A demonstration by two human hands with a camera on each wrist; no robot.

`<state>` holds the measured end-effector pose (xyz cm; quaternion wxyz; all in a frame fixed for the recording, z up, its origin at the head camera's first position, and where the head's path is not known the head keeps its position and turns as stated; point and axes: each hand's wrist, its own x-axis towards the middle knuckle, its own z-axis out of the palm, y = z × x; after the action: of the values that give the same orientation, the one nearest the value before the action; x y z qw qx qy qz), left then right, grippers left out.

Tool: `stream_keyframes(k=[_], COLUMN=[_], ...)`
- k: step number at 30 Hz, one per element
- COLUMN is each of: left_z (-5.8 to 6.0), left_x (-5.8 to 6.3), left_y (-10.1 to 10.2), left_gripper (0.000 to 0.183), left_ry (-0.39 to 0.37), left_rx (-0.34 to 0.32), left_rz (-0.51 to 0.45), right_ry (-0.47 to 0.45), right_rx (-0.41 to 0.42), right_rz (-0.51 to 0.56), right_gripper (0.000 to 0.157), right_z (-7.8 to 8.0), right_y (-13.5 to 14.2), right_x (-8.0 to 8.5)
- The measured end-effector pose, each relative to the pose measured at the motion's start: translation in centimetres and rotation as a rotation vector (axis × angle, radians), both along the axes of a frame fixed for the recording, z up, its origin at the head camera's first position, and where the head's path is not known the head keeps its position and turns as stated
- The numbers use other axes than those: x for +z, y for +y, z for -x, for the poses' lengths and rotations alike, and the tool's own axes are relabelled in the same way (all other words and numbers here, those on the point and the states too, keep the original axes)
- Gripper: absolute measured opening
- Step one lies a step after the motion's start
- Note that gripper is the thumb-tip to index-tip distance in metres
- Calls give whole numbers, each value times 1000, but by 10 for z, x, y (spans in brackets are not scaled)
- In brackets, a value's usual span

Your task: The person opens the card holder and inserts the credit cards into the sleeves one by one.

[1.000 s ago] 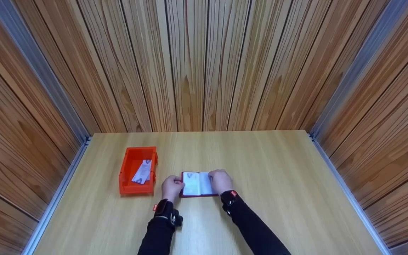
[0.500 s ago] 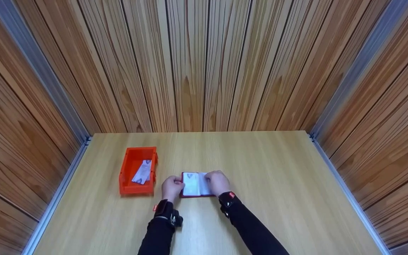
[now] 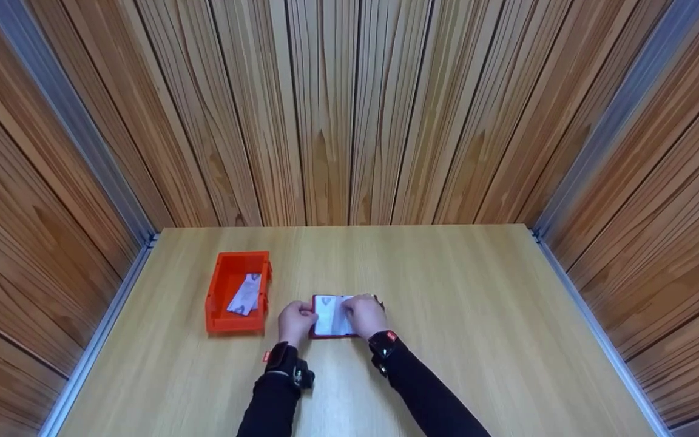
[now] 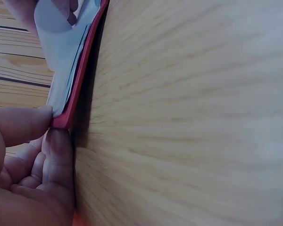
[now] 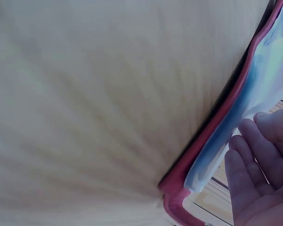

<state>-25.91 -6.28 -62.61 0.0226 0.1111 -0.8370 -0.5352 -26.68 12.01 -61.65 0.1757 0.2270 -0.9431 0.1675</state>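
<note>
Low in the middle of the head view, the left grip (image 3: 295, 321) pinches the left edge of a small red-covered book (image 3: 326, 323) with white pages (image 4: 62, 84). The right grip (image 3: 366, 315) pinches one thin page (image 4: 49, 40), bent up. The book looks light; its cover (image 4: 81, 80) seems stiffer, so hold there, as pages might crease. Under it is a pale wood worktop (image 3: 477, 315). Lower left, an orange-red plastic box (image 3: 234, 326) holds purple-white paper slips (image 3: 244, 296); brown plank walls (image 3: 331, 109) behind

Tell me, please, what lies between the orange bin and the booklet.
The head view shows the left hand between the orange bin and the booklet, pinching the booklet's edge; bare tabletop separates hand and bin.
</note>
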Motion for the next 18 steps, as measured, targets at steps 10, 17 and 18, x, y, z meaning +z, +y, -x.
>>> stream_keyframes(k=[10,17,18], left_z=[-2,-2,-2], left_x=[2,1,1], left_y=[1,0,0], left_gripper=[17,17,17], left_ry=[5,51,53], left_rx=[2,-11,-10], left_rz=[-28,23,26], right_ry=[-97,-124,-128], right_rx=[31,41,44], right_rz=[60,87,90], right_gripper=[11,12,12], right_z=[-3,-5,-5], right_y=[-9,-14,-15], right_x=[1,1,1])
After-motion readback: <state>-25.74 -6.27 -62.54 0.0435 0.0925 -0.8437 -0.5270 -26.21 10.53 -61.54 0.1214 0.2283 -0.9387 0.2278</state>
